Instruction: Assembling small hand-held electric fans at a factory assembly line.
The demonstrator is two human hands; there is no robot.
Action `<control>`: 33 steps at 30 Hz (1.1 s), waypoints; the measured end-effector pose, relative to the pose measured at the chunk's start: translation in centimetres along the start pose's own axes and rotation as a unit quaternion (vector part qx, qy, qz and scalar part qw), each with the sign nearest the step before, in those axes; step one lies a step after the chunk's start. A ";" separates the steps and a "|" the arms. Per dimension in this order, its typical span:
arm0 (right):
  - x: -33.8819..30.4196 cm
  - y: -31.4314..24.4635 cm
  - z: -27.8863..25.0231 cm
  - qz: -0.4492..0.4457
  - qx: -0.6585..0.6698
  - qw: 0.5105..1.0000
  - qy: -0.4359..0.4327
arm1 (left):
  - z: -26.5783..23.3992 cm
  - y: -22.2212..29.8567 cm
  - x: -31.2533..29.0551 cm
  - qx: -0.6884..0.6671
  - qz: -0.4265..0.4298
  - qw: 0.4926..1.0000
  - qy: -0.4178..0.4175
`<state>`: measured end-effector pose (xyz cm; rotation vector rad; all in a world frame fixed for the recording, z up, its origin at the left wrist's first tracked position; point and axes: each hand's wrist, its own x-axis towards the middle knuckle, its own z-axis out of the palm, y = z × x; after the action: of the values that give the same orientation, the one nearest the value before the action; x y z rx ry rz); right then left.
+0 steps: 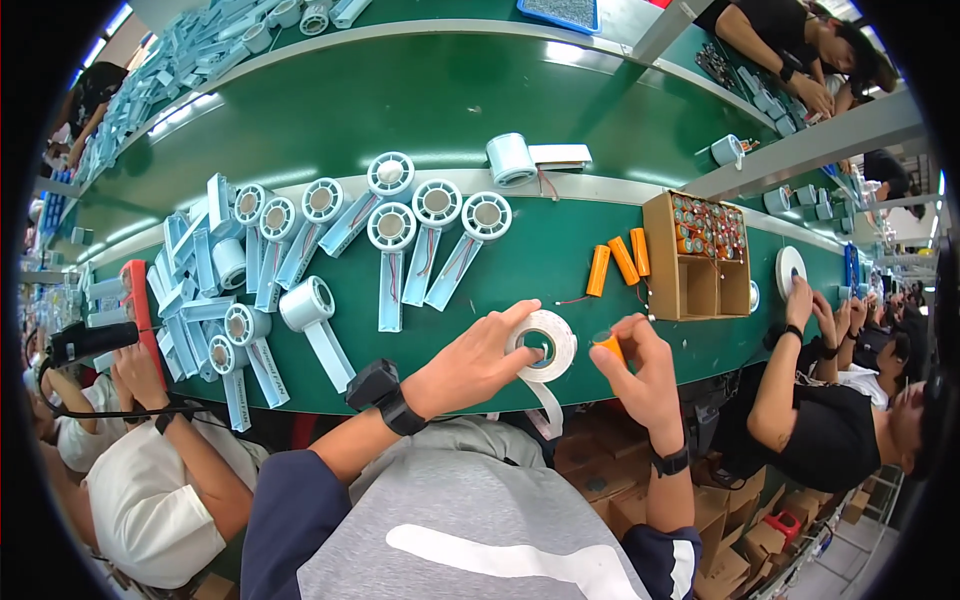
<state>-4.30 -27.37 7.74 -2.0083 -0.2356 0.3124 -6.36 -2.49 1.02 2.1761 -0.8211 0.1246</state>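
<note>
My left hand (pixel 478 360) is closed around a roll of white tape (pixel 564 346), with the thumb at its core. A loose strip of tape (pixel 546 402) hangs from the roll over the bench's near edge. Just right of the roll, my right hand (pixel 645 375) pinches an orange cylindrical battery (pixel 611 347), mostly covered by the fingers. Beyond my hands lie three more orange batteries (pixel 622 260) with thin wires. Beside them stands a cardboard box (pixel 690 292) with dividers, its far compartments packed with wired batteries.
Several light-blue fan housings (pixel 391 228) with round grilles and long handles spread over the green bench (pixel 470 385) to the left. One more housing (pixel 511 160) lies on the pale rail ahead. Co-workers sit on both sides; one hand at right touches a white roll (pixel 790 268).
</note>
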 end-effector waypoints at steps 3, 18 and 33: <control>0.8 -1.1 2.1 0.100 -0.005 0.995 -0.013 | 0.0 0.3 0.0 0.020 0.008 1.000 0.000; 4.5 3.0 6.6 0.049 0.151 0.898 0.410 | 3.0 1.6 3.2 0.063 0.010 0.986 0.155; -0.8 0.0 -3.1 0.087 0.267 0.762 0.584 | 3.5 3.3 2.9 0.076 -0.027 0.992 0.101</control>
<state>-4.06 -30.23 9.19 -1.3179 0.7603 -0.7189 -6.66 -8.11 1.76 2.2800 -0.6556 0.3850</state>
